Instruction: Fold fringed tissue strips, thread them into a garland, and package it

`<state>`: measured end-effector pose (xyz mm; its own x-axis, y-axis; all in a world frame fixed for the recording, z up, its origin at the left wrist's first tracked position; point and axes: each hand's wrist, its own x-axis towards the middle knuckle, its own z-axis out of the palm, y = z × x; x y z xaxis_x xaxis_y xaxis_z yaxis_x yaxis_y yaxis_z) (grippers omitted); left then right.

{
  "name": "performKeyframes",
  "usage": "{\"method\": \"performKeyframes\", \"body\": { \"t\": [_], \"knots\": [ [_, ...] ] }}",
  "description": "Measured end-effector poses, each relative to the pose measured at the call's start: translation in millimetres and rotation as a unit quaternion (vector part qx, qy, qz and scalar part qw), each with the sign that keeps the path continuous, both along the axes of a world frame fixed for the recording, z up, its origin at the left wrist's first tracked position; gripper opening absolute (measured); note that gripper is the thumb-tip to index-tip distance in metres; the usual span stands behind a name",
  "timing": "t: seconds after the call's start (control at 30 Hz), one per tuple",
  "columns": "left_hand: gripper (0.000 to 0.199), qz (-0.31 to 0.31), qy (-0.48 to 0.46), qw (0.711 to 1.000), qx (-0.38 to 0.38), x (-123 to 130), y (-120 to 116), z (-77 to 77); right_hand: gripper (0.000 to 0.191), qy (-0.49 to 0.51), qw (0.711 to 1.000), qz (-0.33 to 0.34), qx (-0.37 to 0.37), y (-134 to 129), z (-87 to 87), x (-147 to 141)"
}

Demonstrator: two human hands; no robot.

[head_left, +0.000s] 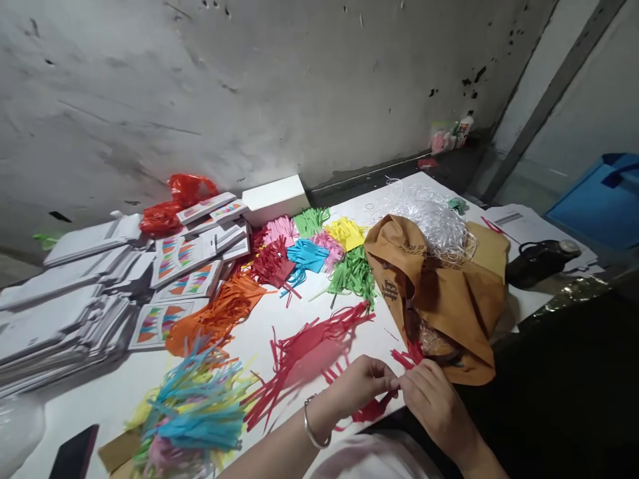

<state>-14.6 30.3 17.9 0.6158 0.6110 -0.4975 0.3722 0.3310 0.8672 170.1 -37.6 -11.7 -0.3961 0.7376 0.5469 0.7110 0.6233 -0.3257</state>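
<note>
At the table's front edge my left hand (365, 384) and my right hand (433, 404) meet, fingers pinched together. Between and around them is a red paper tassel (369, 410), its fringed strips showing below the left hand and above the right. The exact pinch point is partly hidden by the fingers. Just beyond my left hand lies a long red fringed paper (312, 356), spread flat on the white table (257, 326). Beside my right hand a brown fabric bag (462, 299) gapes open, with strands of clear material inside.
Fringed bundles lie mid-table: orange (224, 309), blue (308, 255), yellow (344, 233) and green (352, 276). Printed packets (182, 259) and white stacks (50, 319) fill the left. A mixed pastel pile (200, 412), phone (74, 454), white box (275, 199) and clear strings (424, 213) surround the work.
</note>
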Motion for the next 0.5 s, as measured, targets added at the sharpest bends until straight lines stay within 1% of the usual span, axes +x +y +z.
{"method": "performKeyframes", "body": {
  "t": [0.03,0.07,0.1,0.17,0.27,0.33,0.43,0.5],
  "knots": [
    [0.038,0.023,-0.033,0.998,-0.057,2,-1,-4.4,0.024,0.023,1.0,-0.012,0.002,-2,-1.3,2],
    [0.041,0.051,-0.064,0.992,-0.096,4,-3,-8.3,0.023,0.052,0.998,-0.025,0.003,-3,-2.9,4],
    [0.042,0.076,-0.091,0.985,-0.123,6,-5,-11.6,0.022,0.087,0.995,-0.041,-0.001,-5,-4.9,4],
    [0.041,0.116,-0.128,0.974,-0.149,13,-12,-16.8,0.017,0.168,0.982,-0.078,-0.029,-9,-9.9,2],
    [0.035,0.189,-0.158,0.96,-0.133,26,-22,-25.3,0.015,0.283,0.942,-0.128,-0.127,-15,-18.9,-4],
    [0.033,0.247,-0.164,0.949,-0.112,35,-28,-32.7,0.015,0.336,0.912,-0.151,-0.182,-17,-24.7,-6],
    [0.033,0.303,-0.162,0.933,-0.106,45,-31,-42.6,0.018,0.376,0.878,-0.166,-0.245,-18,-31.7,-7],
    [0.034,0.316,-0.153,0.93,-0.11,47,-30,-45.1,0.019,0.385,0.865,-0.162,-0.279,-17,-35.7,-6]
  ]
}}
